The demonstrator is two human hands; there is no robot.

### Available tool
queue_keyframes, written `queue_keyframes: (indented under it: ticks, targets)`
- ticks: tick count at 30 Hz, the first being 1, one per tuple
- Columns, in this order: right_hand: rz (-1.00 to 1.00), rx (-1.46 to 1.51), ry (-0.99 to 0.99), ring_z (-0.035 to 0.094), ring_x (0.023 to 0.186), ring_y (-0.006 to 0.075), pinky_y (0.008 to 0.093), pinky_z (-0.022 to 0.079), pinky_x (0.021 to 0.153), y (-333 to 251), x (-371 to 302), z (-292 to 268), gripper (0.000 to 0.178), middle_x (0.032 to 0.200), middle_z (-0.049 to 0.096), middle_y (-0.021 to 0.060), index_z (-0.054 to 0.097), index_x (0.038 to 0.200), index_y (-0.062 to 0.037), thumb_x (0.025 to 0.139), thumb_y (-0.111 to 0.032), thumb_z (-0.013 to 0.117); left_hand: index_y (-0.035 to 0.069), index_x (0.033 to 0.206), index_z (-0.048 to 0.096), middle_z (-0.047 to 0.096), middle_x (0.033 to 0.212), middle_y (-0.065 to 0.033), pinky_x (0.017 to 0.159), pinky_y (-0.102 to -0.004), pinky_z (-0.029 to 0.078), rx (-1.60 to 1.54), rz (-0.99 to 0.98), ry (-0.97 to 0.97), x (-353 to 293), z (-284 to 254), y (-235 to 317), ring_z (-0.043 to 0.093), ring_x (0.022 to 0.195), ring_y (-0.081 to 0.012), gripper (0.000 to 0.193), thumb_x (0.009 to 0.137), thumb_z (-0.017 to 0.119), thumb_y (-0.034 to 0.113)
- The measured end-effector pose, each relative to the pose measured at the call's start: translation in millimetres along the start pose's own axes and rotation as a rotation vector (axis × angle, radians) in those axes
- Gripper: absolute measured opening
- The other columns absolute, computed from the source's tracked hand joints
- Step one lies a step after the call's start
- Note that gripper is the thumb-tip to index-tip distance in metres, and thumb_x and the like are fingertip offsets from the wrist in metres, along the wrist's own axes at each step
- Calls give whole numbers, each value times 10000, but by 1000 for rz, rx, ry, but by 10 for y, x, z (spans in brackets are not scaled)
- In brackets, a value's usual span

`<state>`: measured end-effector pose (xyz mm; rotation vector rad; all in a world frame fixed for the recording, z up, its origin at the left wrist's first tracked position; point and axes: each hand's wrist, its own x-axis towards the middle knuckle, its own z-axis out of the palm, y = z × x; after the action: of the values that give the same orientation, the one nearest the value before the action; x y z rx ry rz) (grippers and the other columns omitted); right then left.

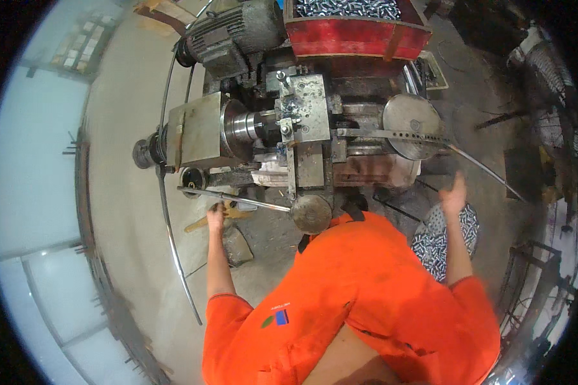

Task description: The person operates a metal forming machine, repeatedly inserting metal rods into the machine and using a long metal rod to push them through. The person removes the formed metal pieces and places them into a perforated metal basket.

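A greasy metal lathe-like machine (310,106) stands in front of me. A long lever (250,200) runs left from a round knob (311,213) at its near side. Just below this lever is my left hand (216,217), its fingers curled, with something dark at the fingertips that I cannot make out. My right hand (454,196) is raised near a round container of small shiny metal pieces (428,247), thumb and a finger apart, with nothing visible in it. Above it a second rod (485,168) slants down from a perforated bar (398,134) beside a round plate (412,122).
A red box (359,40) heaped with small metal pieces (347,8) sits behind the machine. An electric motor (234,32) is at the back left. A long thin rod (173,244) reaches down on the left. A metal frame (533,276) stands far right.
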<state>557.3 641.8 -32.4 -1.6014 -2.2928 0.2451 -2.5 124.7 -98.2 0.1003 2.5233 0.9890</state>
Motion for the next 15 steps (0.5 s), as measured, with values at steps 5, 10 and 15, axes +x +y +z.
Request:
queue_keyframes:
  ticks: [5, 10, 15]
  targets:
    - [218, -45, -432, 588, 920, 348, 388, 468, 822, 62, -1085, 199, 497, 977, 611, 217, 595, 1074, -52, 589, -159, 602, 107, 951, 620, 634, 957, -120, 706, -426, 480, 890, 374, -161, 13, 459, 386, 605, 867, -322, 343, 805, 536, 406]
    - [190, -53, -515, 617, 824, 322, 359, 493, 766, -49, -1288, 22, 324, 872, 637, 184, 670, 899, -47, 607, -155, 578, 139, 967, 626, 649, 943, -65, 643, -431, 497, 1031, 208, -149, 242, 874, 40, 635, 825, -263, 313, 801, 534, 387]
    - [59, -75, -450, 623, 756, 314, 369, 500, 697, -120, -1288, 21, 288, 799, 639, 183, 668, 854, -36, 598, -143, 589, 112, 974, 615, 645, 866, -114, 611, -432, 502, 587, 271, 275, -9, 1632, -442, 636, 732, -302, 287, 817, 514, 330]
